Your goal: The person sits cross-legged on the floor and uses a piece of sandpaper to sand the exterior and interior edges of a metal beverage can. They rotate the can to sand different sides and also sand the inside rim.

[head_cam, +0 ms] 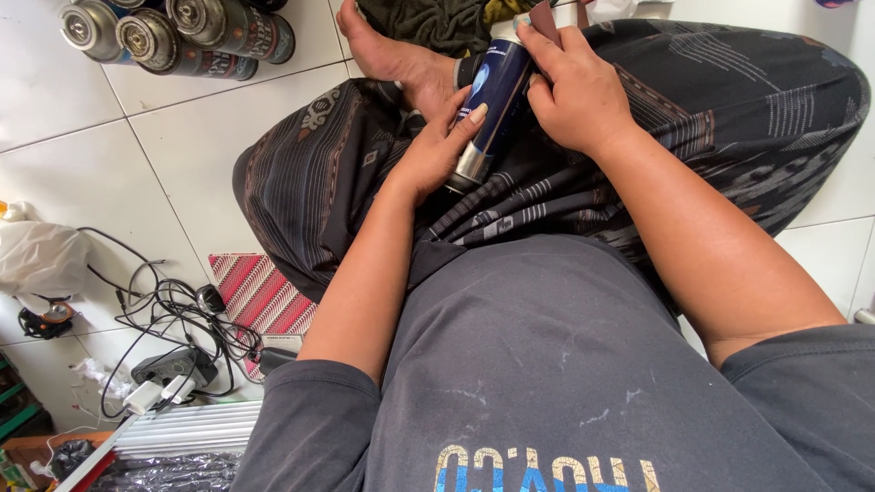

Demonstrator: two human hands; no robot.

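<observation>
One dark-blue cylindrical metal spray can [492, 105] is clamped between left hand [437, 150] and right hand [574, 96]; three grey metal spray cans [178, 32] lie on open white-tiled floor [182, 155] beyond the left hand.

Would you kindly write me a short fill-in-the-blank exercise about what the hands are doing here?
1. Both hands hold a dark blue spray ____ over the lap.
2. The left hand grips the can's ____ end, nearest the person.
3. The right hand presses a small ____ piece against the can.
4. More cans lie on the white ____ floor.

Missing words: can; lower; brown; tiled
</observation>
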